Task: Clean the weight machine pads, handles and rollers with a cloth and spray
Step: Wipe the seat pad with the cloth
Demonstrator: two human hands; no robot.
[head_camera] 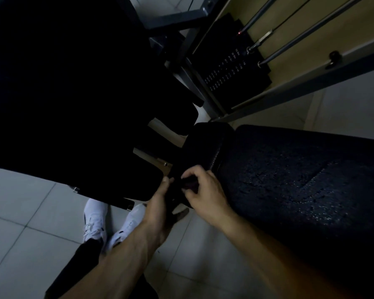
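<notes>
The right hand (205, 195) curls round a dark cloth-like wad (190, 184) at the end of the black textured bench pad (300, 180). The left hand (158, 209) lies just beside it, grip unclear.

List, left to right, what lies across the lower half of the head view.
From the left: pair of white sneakers → left hand → right hand, its grip on a dark cloth → black textured machine pad speckled with droplets.
</notes>
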